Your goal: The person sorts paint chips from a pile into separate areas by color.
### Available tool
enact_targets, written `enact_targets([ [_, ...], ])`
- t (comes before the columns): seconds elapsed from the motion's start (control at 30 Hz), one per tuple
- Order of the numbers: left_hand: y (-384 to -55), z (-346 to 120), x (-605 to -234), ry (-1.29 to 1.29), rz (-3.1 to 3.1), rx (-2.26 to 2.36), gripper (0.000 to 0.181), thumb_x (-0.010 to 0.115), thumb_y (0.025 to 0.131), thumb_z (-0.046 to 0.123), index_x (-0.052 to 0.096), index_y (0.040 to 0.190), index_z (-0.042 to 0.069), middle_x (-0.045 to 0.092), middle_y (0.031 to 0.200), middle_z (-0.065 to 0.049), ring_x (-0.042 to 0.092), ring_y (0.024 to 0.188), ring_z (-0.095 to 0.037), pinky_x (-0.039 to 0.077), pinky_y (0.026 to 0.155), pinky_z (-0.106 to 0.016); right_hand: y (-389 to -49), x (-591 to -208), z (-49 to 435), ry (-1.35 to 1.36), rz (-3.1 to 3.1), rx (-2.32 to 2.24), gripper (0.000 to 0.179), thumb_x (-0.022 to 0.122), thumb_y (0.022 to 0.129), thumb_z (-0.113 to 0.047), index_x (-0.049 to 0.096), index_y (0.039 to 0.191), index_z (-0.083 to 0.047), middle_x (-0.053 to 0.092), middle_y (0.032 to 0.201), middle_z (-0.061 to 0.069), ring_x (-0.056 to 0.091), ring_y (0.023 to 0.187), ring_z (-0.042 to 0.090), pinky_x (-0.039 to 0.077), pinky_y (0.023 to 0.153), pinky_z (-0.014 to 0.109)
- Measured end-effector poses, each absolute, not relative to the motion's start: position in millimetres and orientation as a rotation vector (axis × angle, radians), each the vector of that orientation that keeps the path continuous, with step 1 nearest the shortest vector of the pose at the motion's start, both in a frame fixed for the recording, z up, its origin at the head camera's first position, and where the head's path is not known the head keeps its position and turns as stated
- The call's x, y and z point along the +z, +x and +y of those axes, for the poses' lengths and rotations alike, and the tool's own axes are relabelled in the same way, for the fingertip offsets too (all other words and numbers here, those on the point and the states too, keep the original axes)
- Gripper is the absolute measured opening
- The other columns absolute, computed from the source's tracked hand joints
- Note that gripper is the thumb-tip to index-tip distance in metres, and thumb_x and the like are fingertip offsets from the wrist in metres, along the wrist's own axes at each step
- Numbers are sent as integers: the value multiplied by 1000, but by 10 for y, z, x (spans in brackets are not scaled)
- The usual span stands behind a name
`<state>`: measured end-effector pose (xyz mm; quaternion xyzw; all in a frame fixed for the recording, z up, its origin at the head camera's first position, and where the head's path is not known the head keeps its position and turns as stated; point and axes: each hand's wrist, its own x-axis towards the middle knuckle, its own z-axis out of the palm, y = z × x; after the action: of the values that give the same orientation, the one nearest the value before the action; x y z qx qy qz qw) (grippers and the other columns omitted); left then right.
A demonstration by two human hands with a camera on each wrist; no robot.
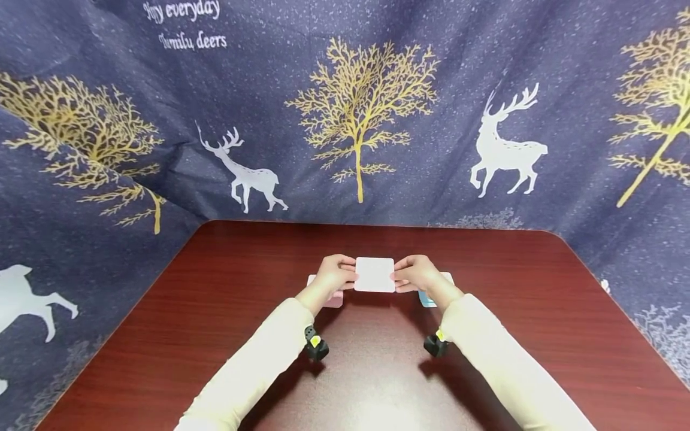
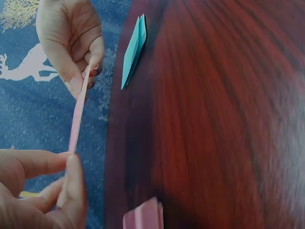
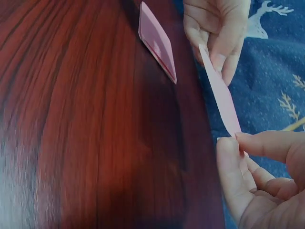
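A thin white card with rounded corners (image 1: 374, 275) is held up above the table, pale pink and nearly edge-on in both wrist views. My left hand (image 1: 335, 273) pinches its left edge between thumb and fingers. At the opposite edge my right hand (image 1: 417, 274) pinches it the same way. Below my left hand lies a flat pink piece with rounded corners (image 3: 158, 43), partly covered by that hand in the head view. A flat light-blue piece (image 2: 135, 52) that looks layered lies below my right hand, which hides part of it. Both hands are at about the same height.
The dark red wooden table (image 1: 372, 359) has a glossy top with a bright reflection near the front. A dark blue cloth (image 1: 323, 179) with white deer and yellow trees hangs behind and beside it. Small black cameras (image 1: 317, 347) are strapped at both wrists.
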<state>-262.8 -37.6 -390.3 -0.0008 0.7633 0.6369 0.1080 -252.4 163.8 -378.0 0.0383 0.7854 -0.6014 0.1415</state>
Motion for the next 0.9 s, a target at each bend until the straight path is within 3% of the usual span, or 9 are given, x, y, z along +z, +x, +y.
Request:
enact_targets([
  [0.13,-2629,-495,-3852,-49,2325,1753,39,65,79,-9,59,117,-5,67,106,-22,68,77,-25,59,73,-44,-2547,-3810,1510,117,2257,-1755,24,61,85,7,53,106,15,63,74,6,61,58,11,59,62,29],
  [0.3,-2643,-622,-3816,-52,2389,1684,38,67,78,-7,61,115,-3,69,102,-19,66,67,-20,59,65,-38,-2560,-3862,1352,143,2240,-1789,27,62,83,10,51,107,13,62,72,8,60,56,13,59,60,30],
  [0.5,-2671,-795,-3856,-33,2428,1661,34,65,79,-8,61,113,-6,67,96,-20,63,64,-17,59,65,-36,-2564,-3880,1159,135,2239,-1794,35,62,83,11,47,114,12,64,76,13,60,57,14,59,62,32],
  [0.9,-2733,-1055,-3922,-30,2428,1628,35,64,79,-8,58,114,-9,66,95,-22,62,64,-15,60,64,-35,-2604,-3962,875,153,2229,-1805,32,61,82,13,48,111,11,63,73,14,59,54,16,59,61,35],
])
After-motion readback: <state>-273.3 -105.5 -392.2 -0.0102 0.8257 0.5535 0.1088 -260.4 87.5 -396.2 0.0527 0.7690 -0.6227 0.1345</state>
